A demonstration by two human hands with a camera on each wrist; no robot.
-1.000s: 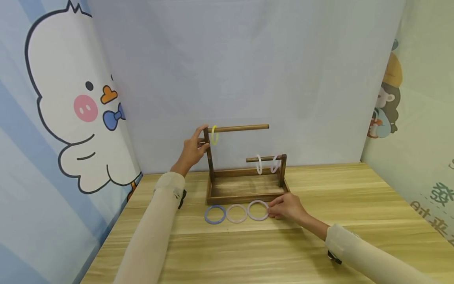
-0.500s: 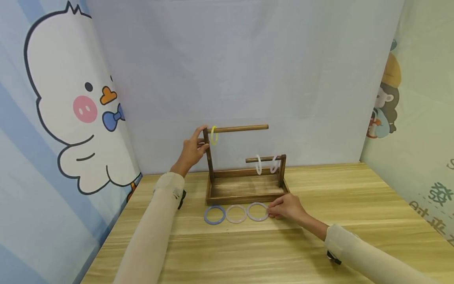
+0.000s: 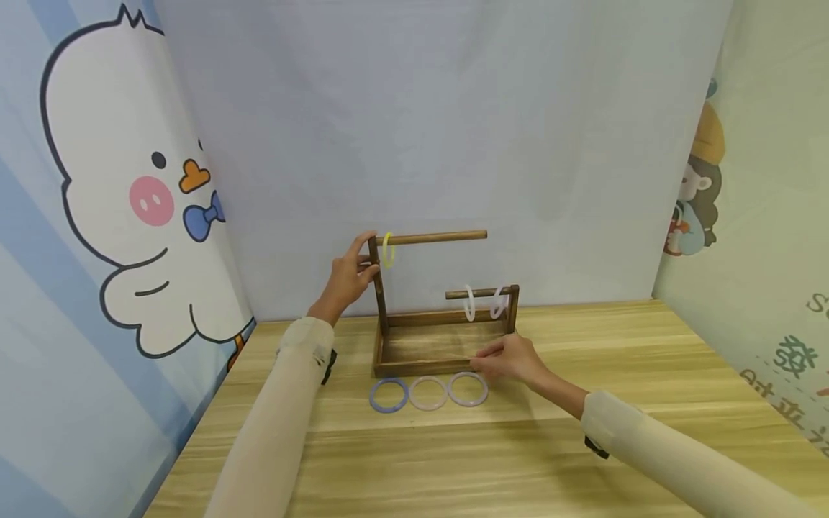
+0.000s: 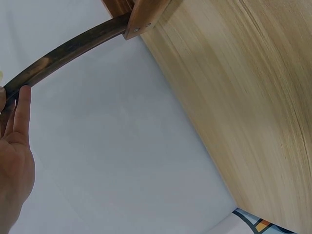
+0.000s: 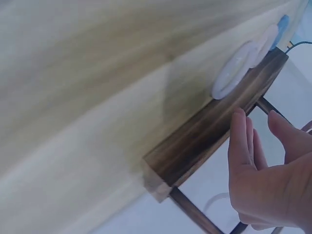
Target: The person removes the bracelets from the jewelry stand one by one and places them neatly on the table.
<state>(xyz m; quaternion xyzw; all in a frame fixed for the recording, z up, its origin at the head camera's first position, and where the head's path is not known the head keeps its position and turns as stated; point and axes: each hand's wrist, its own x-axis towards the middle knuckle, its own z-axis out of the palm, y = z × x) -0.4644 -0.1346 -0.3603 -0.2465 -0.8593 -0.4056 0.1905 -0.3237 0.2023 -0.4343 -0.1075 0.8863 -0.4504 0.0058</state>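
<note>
My left hand [image 3: 350, 277] grips the tall post [image 3: 381, 302] of a dark wooden jewelry stand [image 3: 421, 368], near its top. In the left wrist view, fingers [image 4: 22, 114] lie against that post. My right hand [image 3: 510, 358] is over the stand's front right edge; the right wrist view shows its thumb and fingers apart with nothing between them. Along the stand's front, a blue bangle [image 3: 388, 410], a pale pink bangle [image 3: 428, 408] and a pale lavender bangle [image 3: 468, 404] lie flat in a row on the table.
A yellow bangle [image 3: 385, 252] hangs on the upper rod [image 3: 434, 237] beside the tall post. On the lower rod [image 3: 456, 294] hang a white bangle [image 3: 469, 308] and a pale lilac one. Behind the wooden table [image 3: 414, 460] is a pale cloth backdrop [image 3: 550, 180].
My right hand has let go of the lavender bangle and moved up and left, over the stand's front edge. The left hand keeps its grip on the post.
</note>
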